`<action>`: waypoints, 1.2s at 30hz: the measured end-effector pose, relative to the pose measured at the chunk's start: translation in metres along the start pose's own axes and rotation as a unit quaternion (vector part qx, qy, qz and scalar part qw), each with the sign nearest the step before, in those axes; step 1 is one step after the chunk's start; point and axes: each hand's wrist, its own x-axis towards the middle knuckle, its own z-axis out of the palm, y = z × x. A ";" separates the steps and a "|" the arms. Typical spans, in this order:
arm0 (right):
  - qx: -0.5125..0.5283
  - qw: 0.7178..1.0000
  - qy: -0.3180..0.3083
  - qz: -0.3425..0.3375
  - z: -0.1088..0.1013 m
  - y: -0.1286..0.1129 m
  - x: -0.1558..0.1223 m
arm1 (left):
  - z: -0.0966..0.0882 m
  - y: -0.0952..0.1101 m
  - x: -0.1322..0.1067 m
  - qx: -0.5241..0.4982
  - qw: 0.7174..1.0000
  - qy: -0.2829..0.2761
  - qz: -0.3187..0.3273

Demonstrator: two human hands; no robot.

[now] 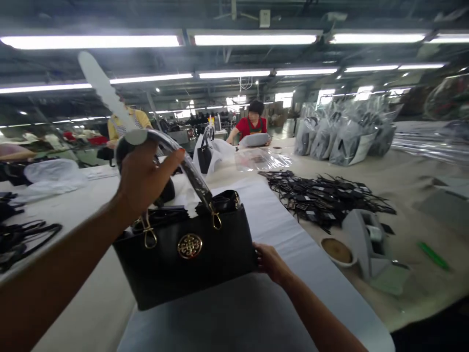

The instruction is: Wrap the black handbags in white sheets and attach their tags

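Note:
A black handbag point(164, 274) with a round gold emblem point(189, 246) and gold handle rings sits tilted in front of me. My left hand point(142, 171) is closed around its raised handles point(196, 183), which have a clear plastic wrapping. A pale strip with a jagged edge point(106, 93) sticks up from behind that hand; what it is fastened to is hidden. At the bag's lower right side, my right hand point(271, 261) grips the edge, its fingertips partly behind it. A torn piece of white paper point(191, 208) shows at the bag's opening.
White sheeting point(304, 283) lies under the bag. To the right are a pile of black tags point(326, 195), a grey tape dispenser point(366, 239), a round bowl point(339, 250) and a green cutter-like tool point(433, 256). Plastic-wrapped bags point(348, 139) stand behind. A co-worker in red point(252, 126) works across the table.

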 end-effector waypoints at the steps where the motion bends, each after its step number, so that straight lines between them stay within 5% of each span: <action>1: 0.005 1.000 0.013 -0.003 -0.008 -0.004 0.001 | 0.005 0.015 -0.002 0.002 1.000 -0.006 -0.004; 5: 0.008 0.997 0.067 -0.042 -0.036 -0.015 0.015 | 0.032 0.048 -0.006 -0.026 0.999 -0.035 0.023; 13: -0.068 0.980 0.137 -0.130 -0.067 -0.019 0.032 | 0.080 0.053 0.007 -0.074 0.995 -0.043 0.051; 24: -0.243 0.921 0.224 -0.207 -0.070 -0.008 0.055 | 0.098 0.048 0.014 -0.080 0.992 -0.047 0.086; 28: -0.300 0.882 0.283 -0.227 -0.091 -0.009 0.041 | 0.093 0.048 0.009 -0.081 0.992 -0.060 0.079; 31: -0.356 0.821 0.361 -0.263 -0.126 -0.006 0.015 | 0.085 0.051 -0.017 -0.108 0.989 -0.046 0.084; 34: -0.540 0.659 0.441 -0.282 -0.163 0.007 -0.009 | 0.087 0.054 -0.071 -0.139 0.981 0.035 0.130; 36: -0.608 0.591 0.457 -0.268 -0.182 0.017 -0.017 | 0.100 0.057 -0.117 -0.157 0.967 0.043 0.194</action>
